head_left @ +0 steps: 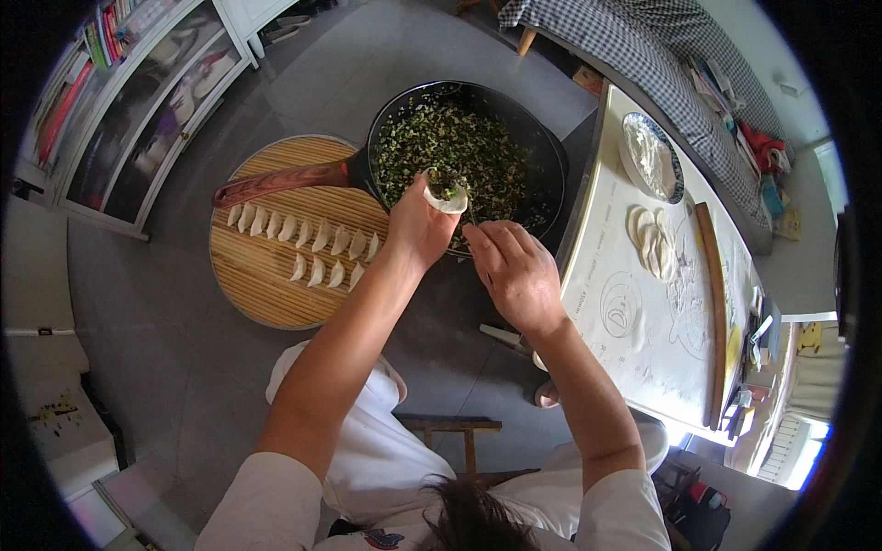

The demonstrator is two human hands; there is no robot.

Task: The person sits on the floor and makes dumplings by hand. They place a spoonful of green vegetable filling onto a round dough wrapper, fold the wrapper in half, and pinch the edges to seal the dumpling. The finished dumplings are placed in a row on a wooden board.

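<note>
My left hand is closed round a round dumpling wrapper, held over the near edge of the black pan. Chopped green filling covers the pan's bottom, and some of it lies at the wrapper. Beside it, my right hand grips a thin-handled utensil, apparently a spoon, whose tip is by the wrapper; its shape is partly hidden. Folded dumplings sit in two rows on a round slatted bamboo tray at the left, under the pan's wooden handle.
At the right, a white table bears a bowl of flour, a stack of wrappers and a long rolling pin. A checked-cloth bed stands behind it. A glass-doored cabinet is at the far left.
</note>
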